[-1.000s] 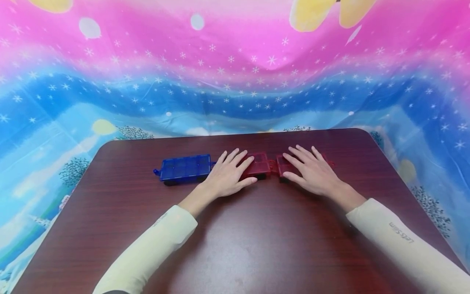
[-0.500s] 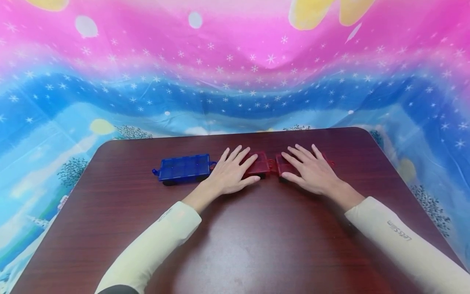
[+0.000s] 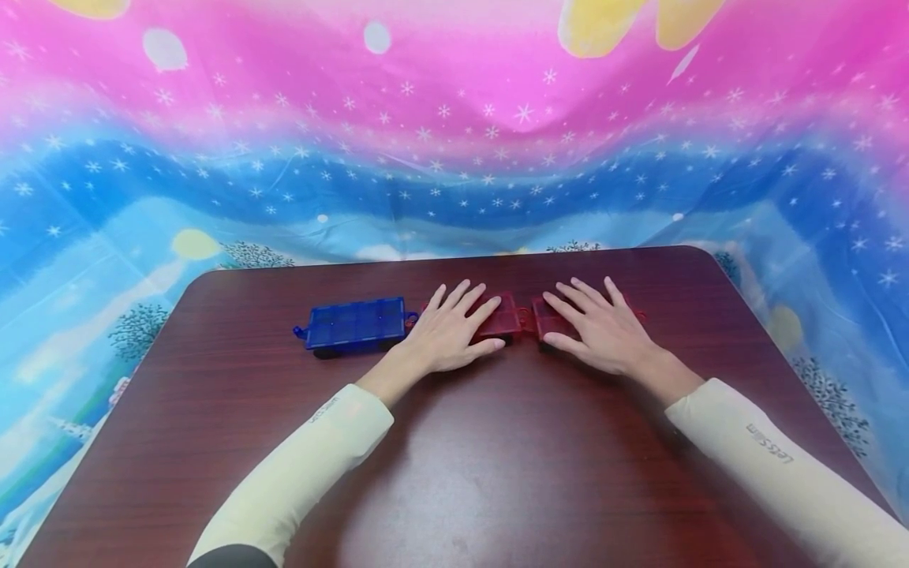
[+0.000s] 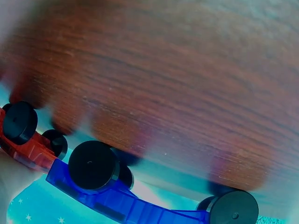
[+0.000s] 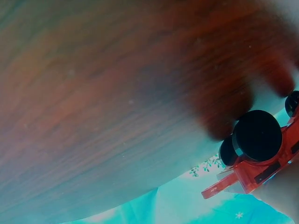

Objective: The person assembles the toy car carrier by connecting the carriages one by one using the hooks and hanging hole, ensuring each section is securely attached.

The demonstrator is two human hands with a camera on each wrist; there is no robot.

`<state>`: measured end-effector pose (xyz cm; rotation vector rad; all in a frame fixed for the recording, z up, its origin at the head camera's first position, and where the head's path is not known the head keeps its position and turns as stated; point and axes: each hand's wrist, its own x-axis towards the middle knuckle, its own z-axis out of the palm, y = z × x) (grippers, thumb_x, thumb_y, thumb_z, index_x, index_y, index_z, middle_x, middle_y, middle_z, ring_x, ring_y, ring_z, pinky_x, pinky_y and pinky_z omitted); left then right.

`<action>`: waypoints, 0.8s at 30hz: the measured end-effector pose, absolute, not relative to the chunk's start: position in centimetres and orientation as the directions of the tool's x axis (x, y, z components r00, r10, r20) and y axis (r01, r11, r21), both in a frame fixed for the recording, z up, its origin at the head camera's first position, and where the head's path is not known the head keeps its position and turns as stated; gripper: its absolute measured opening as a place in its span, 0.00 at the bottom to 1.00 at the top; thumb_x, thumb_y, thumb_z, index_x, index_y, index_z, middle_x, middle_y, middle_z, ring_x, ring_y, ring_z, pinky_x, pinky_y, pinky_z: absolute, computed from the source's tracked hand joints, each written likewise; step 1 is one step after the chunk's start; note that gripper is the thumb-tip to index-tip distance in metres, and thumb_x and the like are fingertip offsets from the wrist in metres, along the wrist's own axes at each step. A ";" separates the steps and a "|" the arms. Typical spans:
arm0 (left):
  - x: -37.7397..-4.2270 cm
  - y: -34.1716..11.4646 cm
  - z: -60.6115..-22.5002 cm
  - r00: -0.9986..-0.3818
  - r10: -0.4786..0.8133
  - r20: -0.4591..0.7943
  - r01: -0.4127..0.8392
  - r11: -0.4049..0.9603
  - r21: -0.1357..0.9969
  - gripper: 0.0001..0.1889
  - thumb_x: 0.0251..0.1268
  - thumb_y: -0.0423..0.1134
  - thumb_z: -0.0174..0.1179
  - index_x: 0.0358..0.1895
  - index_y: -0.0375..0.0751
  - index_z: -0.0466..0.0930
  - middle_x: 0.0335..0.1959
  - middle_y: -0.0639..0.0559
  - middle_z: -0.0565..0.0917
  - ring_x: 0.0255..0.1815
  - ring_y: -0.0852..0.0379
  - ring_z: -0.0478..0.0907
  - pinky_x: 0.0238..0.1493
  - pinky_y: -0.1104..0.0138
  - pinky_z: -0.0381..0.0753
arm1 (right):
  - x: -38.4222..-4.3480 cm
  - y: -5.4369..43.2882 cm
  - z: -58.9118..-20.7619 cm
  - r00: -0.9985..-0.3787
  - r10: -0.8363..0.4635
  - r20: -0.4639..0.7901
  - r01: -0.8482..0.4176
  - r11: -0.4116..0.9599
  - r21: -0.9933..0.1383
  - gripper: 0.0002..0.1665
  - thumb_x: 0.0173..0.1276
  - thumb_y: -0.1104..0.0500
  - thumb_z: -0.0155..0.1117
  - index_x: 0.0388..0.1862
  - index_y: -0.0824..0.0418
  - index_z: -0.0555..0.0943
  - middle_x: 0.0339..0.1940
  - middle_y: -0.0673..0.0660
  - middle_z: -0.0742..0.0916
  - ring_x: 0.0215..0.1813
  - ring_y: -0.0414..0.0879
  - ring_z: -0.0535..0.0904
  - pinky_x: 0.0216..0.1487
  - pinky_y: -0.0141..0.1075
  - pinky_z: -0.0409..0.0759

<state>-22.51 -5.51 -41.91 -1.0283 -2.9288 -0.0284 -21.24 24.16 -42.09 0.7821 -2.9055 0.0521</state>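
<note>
Three see-through toy wagons with black wheels stand in a row across the table. The blue wagon [image 3: 355, 323] is leftmost, a hook at its left end. My left hand [image 3: 450, 339] lies palm down over the middle, red wagon [image 3: 508, 322], fingers straight and spread, hiding much of it. Over the right-hand red wagon [image 3: 550, 317] my right hand [image 3: 604, 335] rests the same way. A red coupling [image 3: 526, 320] shows between the two red wagons. In the left wrist view, the blue wagon's wheel [image 4: 93, 164] sits beside the red wagon; the right wrist view shows a red end hook [image 5: 219, 185].
The dark wooden table [image 3: 469, 473] has rounded far corners. Behind it and along both sides hangs a pink and blue cloth [image 3: 440, 158] with snowflakes. Pale sleeves [image 3: 305, 465] cover both forearms.
My left hand has shifted slightly right and forward over the middle red wagon. My right hand and the wagons stay nearly as they were; the head view has drifted a little.
</note>
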 end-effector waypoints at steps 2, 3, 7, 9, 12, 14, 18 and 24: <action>-22.5 -5.5 -41.9 -0.780 0.625 0.033 0.625 0.780 0.005 0.42 0.71 0.75 0.37 0.82 0.59 0.53 0.82 0.48 0.53 0.82 0.43 0.45 0.78 0.43 0.44 | -21.3 24.1 -42.1 -0.856 -0.499 0.136 -0.503 0.864 0.005 0.48 0.71 0.25 0.50 0.81 0.49 0.63 0.79 0.59 0.68 0.80 0.60 0.56 0.75 0.66 0.43; -22.5 -5.5 -41.9 -0.780 0.625 0.031 0.626 0.780 0.005 0.42 0.71 0.75 0.37 0.83 0.59 0.52 0.82 0.48 0.53 0.82 0.43 0.45 0.78 0.43 0.44 | -21.3 24.1 -42.1 -0.856 -0.499 0.135 -0.504 0.864 0.003 0.48 0.71 0.25 0.50 0.81 0.49 0.63 0.79 0.59 0.68 0.80 0.60 0.56 0.76 0.66 0.42; -22.5 -5.6 -42.0 -0.775 0.631 0.033 0.631 0.776 -0.007 0.41 0.73 0.74 0.37 0.83 0.59 0.52 0.83 0.48 0.53 0.82 0.43 0.45 0.78 0.43 0.43 | -21.3 24.1 -42.2 -0.856 -0.502 0.125 -0.506 0.862 -0.001 0.48 0.71 0.25 0.49 0.82 0.48 0.62 0.79 0.59 0.67 0.80 0.61 0.56 0.75 0.66 0.42; -22.5 -5.6 -42.1 -0.773 0.633 0.033 0.633 0.774 -0.016 0.40 0.74 0.72 0.37 0.83 0.58 0.51 0.83 0.48 0.52 0.82 0.43 0.45 0.78 0.43 0.43 | -21.4 24.1 -42.3 -0.858 -0.501 0.116 -0.505 0.863 -0.010 0.48 0.72 0.26 0.49 0.82 0.47 0.61 0.80 0.59 0.67 0.80 0.61 0.55 0.75 0.66 0.42; -22.5 -5.6 -42.2 -0.773 0.633 0.028 0.633 0.774 -0.029 0.39 0.76 0.70 0.35 0.83 0.59 0.49 0.83 0.48 0.51 0.83 0.43 0.45 0.78 0.44 0.41 | -21.4 24.1 -42.4 -0.859 -0.501 0.108 -0.505 0.863 -0.013 0.47 0.72 0.26 0.50 0.82 0.47 0.60 0.80 0.59 0.66 0.80 0.60 0.55 0.75 0.66 0.44; -22.4 -5.6 -42.2 -0.773 0.633 0.027 0.632 0.774 -0.038 0.38 0.77 0.69 0.35 0.83 0.59 0.49 0.83 0.48 0.50 0.83 0.43 0.44 0.78 0.44 0.42 | -21.4 24.1 -42.5 -0.858 -0.503 0.106 -0.507 0.862 -0.011 0.47 0.72 0.26 0.49 0.83 0.47 0.60 0.80 0.59 0.66 0.80 0.60 0.55 0.75 0.66 0.45; -22.4 -5.6 -42.2 -0.773 0.633 0.030 0.632 0.774 -0.046 0.37 0.77 0.69 0.34 0.83 0.59 0.49 0.83 0.48 0.50 0.83 0.44 0.45 0.78 0.44 0.42 | -21.4 24.1 -42.6 -0.854 -0.508 0.111 -0.511 0.859 0.002 0.47 0.73 0.26 0.47 0.83 0.48 0.59 0.80 0.60 0.66 0.79 0.61 0.57 0.74 0.67 0.48; -22.6 -5.6 -42.3 -0.775 0.631 0.028 0.630 0.775 -0.039 0.37 0.77 0.69 0.34 0.83 0.59 0.48 0.83 0.48 0.50 0.83 0.45 0.43 0.78 0.45 0.43 | -21.5 24.1 -42.6 -0.854 -0.509 0.104 -0.511 0.859 0.009 0.47 0.73 0.25 0.45 0.83 0.48 0.59 0.80 0.60 0.65 0.79 0.61 0.57 0.74 0.67 0.48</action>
